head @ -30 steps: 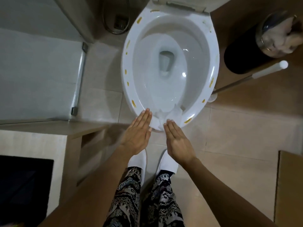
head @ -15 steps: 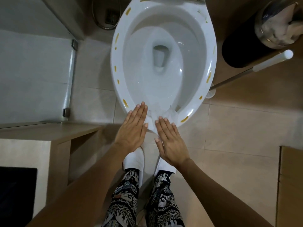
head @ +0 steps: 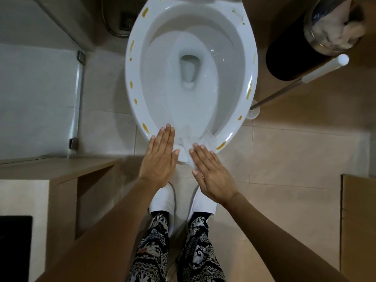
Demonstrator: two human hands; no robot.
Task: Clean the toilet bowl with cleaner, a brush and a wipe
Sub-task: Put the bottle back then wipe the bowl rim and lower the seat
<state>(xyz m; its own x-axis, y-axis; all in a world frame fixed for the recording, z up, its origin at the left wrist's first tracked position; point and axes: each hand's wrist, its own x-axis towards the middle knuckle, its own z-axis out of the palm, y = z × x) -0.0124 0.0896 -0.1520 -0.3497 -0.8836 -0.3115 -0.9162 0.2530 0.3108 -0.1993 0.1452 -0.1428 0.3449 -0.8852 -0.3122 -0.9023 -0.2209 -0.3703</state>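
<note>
The white oval ceramic toilet bowl (head: 234, 64) fills the top of the view, and its rim carries yellow-brown smears along the left edge, the right edge and the near right curve, so by my reading the wiping is hardly begun. A white-handled toilet brush (head: 317, 73) leans at the bowl's right side, its head down by the base, apparently idle. No cleaner bottle is in sight, and whether cleaner is in the bowl I cannot tell. The white crumpled paper wipe (head: 188, 146) drapes over the near edge of the rim, half inside and half hanging out.

The left hand (head: 159, 159) and right hand (head: 213, 174) lie flat with fingers straight and close together, flanking the wipe and touching its sides, gripping nothing.

Against the earlier frames, the hands hold the same flat pose beside the wipe; only the view has drifted, with the bowl sitting higher.
</note>
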